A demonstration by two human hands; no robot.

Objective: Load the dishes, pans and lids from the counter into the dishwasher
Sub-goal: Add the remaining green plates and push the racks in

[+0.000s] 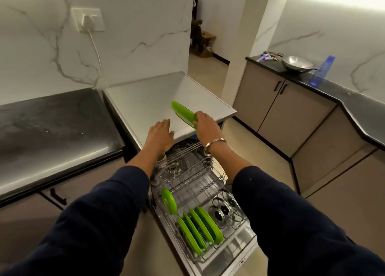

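We've got right hand (205, 122) gripping green plate (184, 114) by rim nr dishwasher top's (145, 100) front edge; left hand (160, 131) open, flat. Prob light, stiff, slick plastic.

Far off to my right, a blue translucent plastic bottle (321, 71) stands on the dark side worktop (341, 92). On the marble wall, a white socket plate (88, 19) holds a white plug (88, 23), cord (98, 52) hanging.

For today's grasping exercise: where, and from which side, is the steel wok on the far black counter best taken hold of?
Grip the round steel wok by the small dark handle at its right rim, coming in from the right side. The bowl is wide, smooth and curved, offering a hand little purchase, while the handle juts outward. A matching left handle cannot be made out.
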